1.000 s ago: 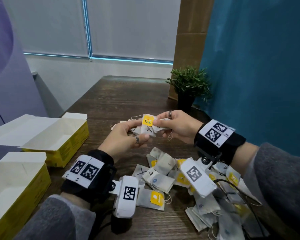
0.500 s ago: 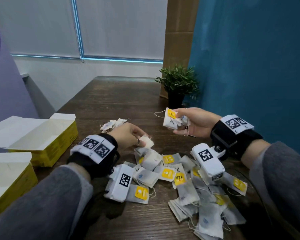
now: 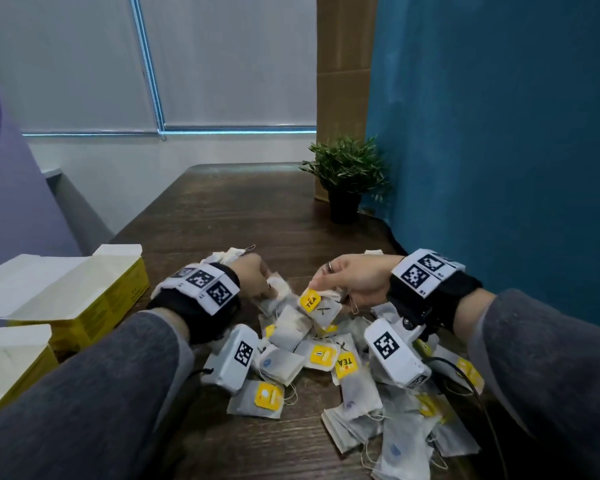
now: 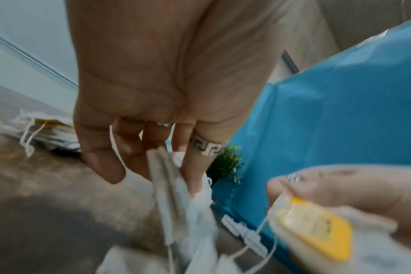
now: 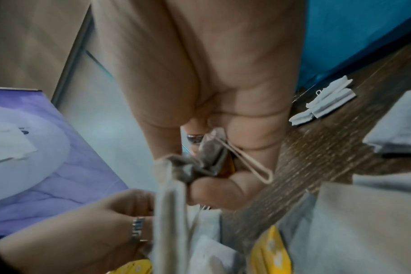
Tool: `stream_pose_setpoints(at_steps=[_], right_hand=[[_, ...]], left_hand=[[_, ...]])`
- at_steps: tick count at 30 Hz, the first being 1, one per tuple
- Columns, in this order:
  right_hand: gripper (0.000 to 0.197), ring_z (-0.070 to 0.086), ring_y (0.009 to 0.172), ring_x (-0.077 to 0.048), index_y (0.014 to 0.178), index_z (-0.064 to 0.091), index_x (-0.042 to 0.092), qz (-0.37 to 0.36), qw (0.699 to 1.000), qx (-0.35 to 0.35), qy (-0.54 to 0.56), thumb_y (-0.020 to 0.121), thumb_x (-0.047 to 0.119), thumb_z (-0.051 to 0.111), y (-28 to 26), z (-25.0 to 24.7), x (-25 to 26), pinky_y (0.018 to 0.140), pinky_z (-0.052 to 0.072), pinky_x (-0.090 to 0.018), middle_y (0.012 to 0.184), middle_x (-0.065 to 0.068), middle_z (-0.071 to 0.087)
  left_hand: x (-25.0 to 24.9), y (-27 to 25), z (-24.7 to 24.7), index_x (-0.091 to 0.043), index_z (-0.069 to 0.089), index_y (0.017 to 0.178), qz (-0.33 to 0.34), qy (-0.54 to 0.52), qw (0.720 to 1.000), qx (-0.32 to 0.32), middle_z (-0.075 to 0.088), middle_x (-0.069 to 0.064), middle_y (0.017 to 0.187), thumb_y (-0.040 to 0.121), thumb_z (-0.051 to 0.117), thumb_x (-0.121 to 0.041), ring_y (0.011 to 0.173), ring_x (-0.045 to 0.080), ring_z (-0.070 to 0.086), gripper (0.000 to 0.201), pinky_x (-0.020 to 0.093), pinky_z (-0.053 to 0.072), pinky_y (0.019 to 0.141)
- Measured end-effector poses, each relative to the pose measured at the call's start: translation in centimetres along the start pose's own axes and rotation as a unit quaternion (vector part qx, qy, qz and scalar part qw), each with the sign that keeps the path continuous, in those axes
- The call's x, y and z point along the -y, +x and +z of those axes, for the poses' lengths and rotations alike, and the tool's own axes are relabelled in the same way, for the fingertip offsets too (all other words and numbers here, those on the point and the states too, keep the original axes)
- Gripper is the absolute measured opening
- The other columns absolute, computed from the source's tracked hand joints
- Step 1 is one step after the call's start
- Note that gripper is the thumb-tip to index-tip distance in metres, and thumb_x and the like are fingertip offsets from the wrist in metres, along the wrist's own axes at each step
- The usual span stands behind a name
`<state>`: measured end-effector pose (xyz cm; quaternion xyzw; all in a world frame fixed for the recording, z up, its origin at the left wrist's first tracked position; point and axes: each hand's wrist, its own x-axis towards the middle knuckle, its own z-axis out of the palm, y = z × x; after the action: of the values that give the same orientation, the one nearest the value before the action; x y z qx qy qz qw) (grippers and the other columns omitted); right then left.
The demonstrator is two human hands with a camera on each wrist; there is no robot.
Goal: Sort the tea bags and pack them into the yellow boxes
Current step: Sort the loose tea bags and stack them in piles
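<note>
Right hand (image 3: 355, 277) pinching X-marked tea bag (image 3: 321, 308) above pile (image 3: 326, 362) mid-table; left hand (image 3: 253, 280) pinching another bag (image 4: 174, 187). Risk: strings snag, drag neighbours. Yellow boxes (image 3: 94, 299) at left edge.

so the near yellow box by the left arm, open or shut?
Open. The yellow box has its white lid flaps folded out, pale interior exposed. Contents: cannot tell.

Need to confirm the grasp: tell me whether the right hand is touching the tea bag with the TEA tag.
Touching. In the head view the right hand pinches the top of the TEA-tagged tea bag, which hangs from its fingertips above the pile.
</note>
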<state>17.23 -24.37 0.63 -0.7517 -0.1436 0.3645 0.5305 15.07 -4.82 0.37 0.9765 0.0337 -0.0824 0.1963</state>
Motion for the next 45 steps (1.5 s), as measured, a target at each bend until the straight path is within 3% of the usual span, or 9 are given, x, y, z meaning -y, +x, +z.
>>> stream_pose_setpoints(at_steps=[4, 8, 11, 15, 19, 27, 33, 40, 45], right_hand=[[0.018, 0.058, 0.055, -0.012, 0.081, 0.054, 0.01, -0.056, 0.996, -0.038, 0.051, 0.097, 0.015, 0.047, -0.1, -1.5, 0.0, 0.043, 0.045, -0.019, 0.071, -0.007, 0.062], [0.02, 0.06, 0.05, -0.009, 0.081, 0.05, 0.013, -0.098, 0.975, -0.125, 0.154, 0.099, 0.017, 0.044, -1.1, -2.8, 0.2, 0.041, 0.043, -0.017, 0.073, -0.007, 0.058], [0.02, 0.059, 0.063, -0.012, 0.08, 0.056, 0.013, -0.104, 0.965, -0.137, 0.196, 0.097, 0.016, 0.047, -1.9, -3.3, -0.1, 0.052, 0.054, -0.022, 0.073, -0.006, 0.061], [0.013, 0.058, 0.079, -0.017, 0.084, 0.055, 0.017, -0.073, 0.969, -0.149, 0.182, 0.096, 0.018, 0.05, -2.0, -3.2, -1.1, 0.069, 0.055, -0.036, 0.086, -0.006, 0.059], [0.006, 0.061, 0.083, -0.024, 0.091, 0.054, 0.017, -0.064, 0.972, -0.158, 0.161, 0.095, 0.013, 0.052, -2.0, -2.6, -1.4, 0.061, 0.06, -0.04, 0.095, -0.009, 0.057], [0.023, 0.061, 0.057, -0.013, 0.083, 0.058, 0.013, -0.163, 0.972, -0.158, 0.055, 0.099, 0.01, 0.042, -2.9, -0.5, 0.9, 0.043, 0.052, -0.022, 0.082, -0.007, 0.059], [0.003, 0.056, 0.069, -0.015, 0.091, 0.061, 0.014, -0.081, 0.98, 0.07, -0.165, 0.09, 0.016, 0.06, -2.8, 5.4, 2.5, 0.057, 0.047, -0.022, 0.092, -0.011, 0.06], [0.061, 0.064, 0.101, -0.025, 0.121, 0.047, 0.021, 0.048, 0.884, 0.047, -0.463, 0.071, 0.031, 0.081, -0.3, 8.5, 1.8, 0.09, 0.053, -0.041, 0.124, -0.008, 0.057], [0.055, 0.057, 0.062, -0.016, 0.116, 0.047, 0.016, 0.057, 0.88, 0.038, -0.47, 0.074, 0.027, 0.079, 0.1, 9.1, 1.4, 0.062, 0.051, -0.03, 0.098, -0.007, 0.059]], left_hand=[[0.9, -1.1, -2.7, -0.016, 0.061, 0.068, 0.029, -0.149, 0.987, -0.056, 0.056, 0.002, 0.061, 0.085, 0.065, -0.013, 0.051, 0.011, 0.047, 0.018, 0.02, 0.038, 0.046], [0.6, -3.1, -2.8, -0.006, 0.063, 0.083, 0.044, -0.36, 0.931, 0.047, 0.061, 0.012, 0.07, 0.087, 0.06, -0.006, 0.044, 0.01, 0.053, 0.006, 0.018, 0.039, 0.042], [-0.6, -3.9, -0.5, -0.002, 0.059, 0.081, 0.017, -0.28, 0.95, 0.135, 0.06, 0.005, 0.055, 0.087, 0.058, 0.0, 0.035, 0.006, 0.055, 0.007, 0.014, 0.042, 0.035], [-1.4, -3.2, 1.4, -0.014, 0.058, 0.073, 0.023, -0.104, 0.985, 0.133, 0.057, 0.002, 0.064, 0.081, 0.069, -0.008, 0.048, 0.008, 0.054, 0.015, 0.016, 0.044, 0.039], [-1.6, -2.9, 1.7, -0.016, 0.06, 0.075, 0.028, -0.109, 0.986, 0.124, 0.058, 0.004, 0.072, 0.078, 0.072, -0.009, 0.055, 0.012, 0.055, 0.015, 0.021, 0.048, 0.043], [1.2, -4.3, -2.5, -0.022, 0.058, 0.082, 0.076, -0.213, 0.973, -0.042, 0.058, 0.002, 0.071, 0.081, 0.068, -0.003, 0.044, 0.007, 0.051, 0.02, 0.015, 0.041, 0.04], [4.6, -6.9, -3.8, -0.011, 0.062, 0.092, 0.014, -0.436, 0.896, -0.089, 0.066, 0.012, 0.082, 0.087, 0.055, 0.004, 0.069, 0.028, 0.063, 0.017, 0.043, 0.054, 0.075], [6.5, -8.1, -2.8, -0.001, 0.063, 0.08, -0.021, -0.396, 0.917, -0.047, 0.065, 0.016, 0.067, 0.087, 0.056, 0.003, 0.052, 0.018, 0.06, 0.01, 0.02, 0.044, 0.046], [6.5, -8.3, -2.6, -0.001, 0.064, 0.086, -0.039, -0.351, 0.934, -0.049, 0.061, 0.007, 0.061, 0.086, 0.06, 0.0, 0.038, 0.008, 0.048, 0.004, 0.014, 0.035, 0.035]])
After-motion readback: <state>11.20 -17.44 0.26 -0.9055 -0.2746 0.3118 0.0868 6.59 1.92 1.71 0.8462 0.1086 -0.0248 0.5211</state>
